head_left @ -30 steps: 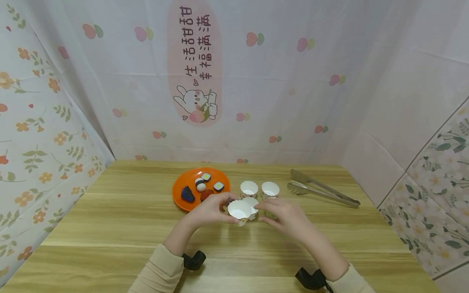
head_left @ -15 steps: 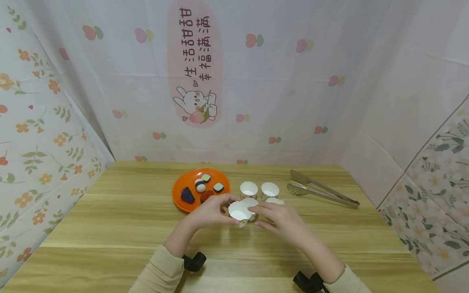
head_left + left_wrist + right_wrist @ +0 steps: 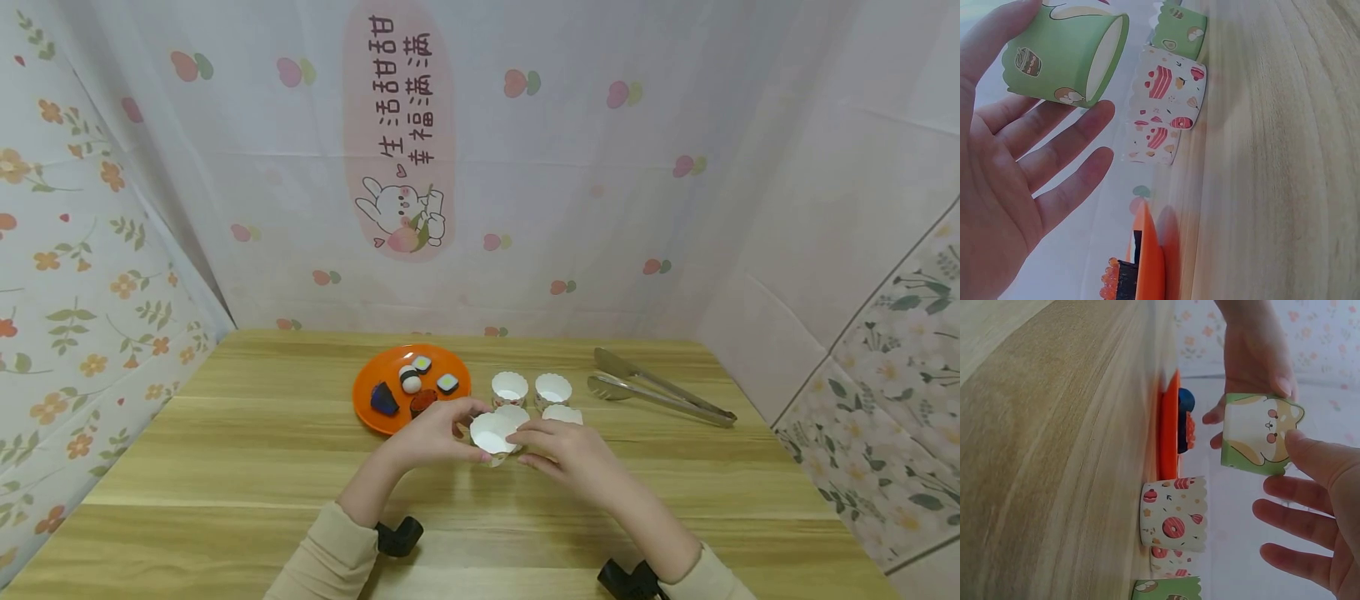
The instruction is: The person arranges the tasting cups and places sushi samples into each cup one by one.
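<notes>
A green paper baking cup [image 3: 491,435] with a cartoon dog on its side is held above the table, mouth up. My left hand [image 3: 442,432] grips it from the left, thumb on the near side and fingers round the far side. From the right, my right hand [image 3: 566,450] pinches its rim, the thumb [image 3: 1310,450] overlapping the scalloped edge. Close behind stands a white cup [image 3: 1169,90] printed with cakes, partly hidden in the head view. Several more cups stand there, among them a green cup [image 3: 1169,589] and a white cup [image 3: 510,387].
An orange plate [image 3: 367,396] with several sushi pieces, one topped with orange roe [image 3: 1109,278], lies left of the cups. Metal tongs [image 3: 667,396] rest at the right. A patterned curtain [image 3: 570,208] hangs behind the wooden table [image 3: 247,467].
My right hand has moved left from beside the other cups to the rim of the held cup. The held cup has shifted slightly right in my left hand.
</notes>
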The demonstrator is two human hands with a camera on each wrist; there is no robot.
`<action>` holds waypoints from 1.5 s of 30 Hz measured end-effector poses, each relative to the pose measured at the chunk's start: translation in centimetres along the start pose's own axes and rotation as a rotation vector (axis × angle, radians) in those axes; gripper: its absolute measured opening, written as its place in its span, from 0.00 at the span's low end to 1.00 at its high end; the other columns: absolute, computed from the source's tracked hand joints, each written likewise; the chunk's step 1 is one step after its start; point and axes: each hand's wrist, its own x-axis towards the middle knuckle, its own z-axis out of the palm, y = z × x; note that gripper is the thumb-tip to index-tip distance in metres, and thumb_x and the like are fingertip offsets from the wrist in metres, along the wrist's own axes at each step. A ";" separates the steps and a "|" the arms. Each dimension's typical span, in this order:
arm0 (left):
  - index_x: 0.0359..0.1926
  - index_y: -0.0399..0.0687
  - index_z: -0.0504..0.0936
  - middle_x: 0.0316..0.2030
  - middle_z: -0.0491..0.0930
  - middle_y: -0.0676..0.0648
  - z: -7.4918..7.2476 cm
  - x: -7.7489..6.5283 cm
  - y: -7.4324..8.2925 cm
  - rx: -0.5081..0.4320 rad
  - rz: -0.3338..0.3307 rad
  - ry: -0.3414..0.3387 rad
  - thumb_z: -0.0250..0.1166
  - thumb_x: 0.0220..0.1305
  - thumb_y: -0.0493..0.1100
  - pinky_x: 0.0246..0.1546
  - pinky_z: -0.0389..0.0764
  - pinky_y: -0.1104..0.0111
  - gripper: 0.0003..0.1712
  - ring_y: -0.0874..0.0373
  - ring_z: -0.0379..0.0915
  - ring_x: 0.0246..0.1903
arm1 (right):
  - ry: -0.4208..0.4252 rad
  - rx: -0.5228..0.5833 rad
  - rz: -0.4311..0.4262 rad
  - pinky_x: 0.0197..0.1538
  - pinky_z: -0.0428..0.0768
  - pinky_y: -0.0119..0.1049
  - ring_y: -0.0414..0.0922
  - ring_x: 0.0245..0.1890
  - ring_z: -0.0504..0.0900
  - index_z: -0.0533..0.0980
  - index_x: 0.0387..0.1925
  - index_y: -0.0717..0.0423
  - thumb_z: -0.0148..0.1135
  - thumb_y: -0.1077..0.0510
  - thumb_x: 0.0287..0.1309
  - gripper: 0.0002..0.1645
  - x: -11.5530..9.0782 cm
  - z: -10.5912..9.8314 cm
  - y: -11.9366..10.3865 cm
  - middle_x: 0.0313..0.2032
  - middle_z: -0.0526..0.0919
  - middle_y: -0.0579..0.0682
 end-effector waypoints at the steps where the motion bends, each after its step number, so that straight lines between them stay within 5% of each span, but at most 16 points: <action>1: 0.55 0.48 0.76 0.45 0.78 0.57 0.0 0.0 0.0 0.003 0.000 -0.001 0.75 0.52 0.47 0.46 0.77 0.51 0.30 0.58 0.73 0.44 | 0.003 0.003 0.000 0.34 0.78 0.26 0.37 0.34 0.81 0.82 0.44 0.51 0.72 0.60 0.50 0.17 0.0 0.1 0.0 0.42 0.83 0.43; 26: 0.56 0.51 0.75 0.45 0.78 0.59 0.2 0.1 -0.2 0.013 -0.007 -0.014 0.75 0.52 0.49 0.43 0.78 0.59 0.31 0.60 0.74 0.43 | 0.083 -0.053 -0.032 0.33 0.79 0.28 0.36 0.32 0.80 0.84 0.32 0.50 0.73 0.60 0.47 0.08 0.1 0.6 -0.1 0.35 0.83 0.40; 45: 0.57 0.51 0.76 0.48 0.78 0.59 0.0 -0.1 0.2 0.003 0.004 -0.011 0.74 0.53 0.50 0.45 0.77 0.55 0.31 0.59 0.75 0.44 | 0.119 -0.063 -0.047 0.32 0.79 0.27 0.37 0.32 0.81 0.84 0.32 0.51 0.75 0.63 0.43 0.11 0.1 0.1 -0.1 0.35 0.83 0.41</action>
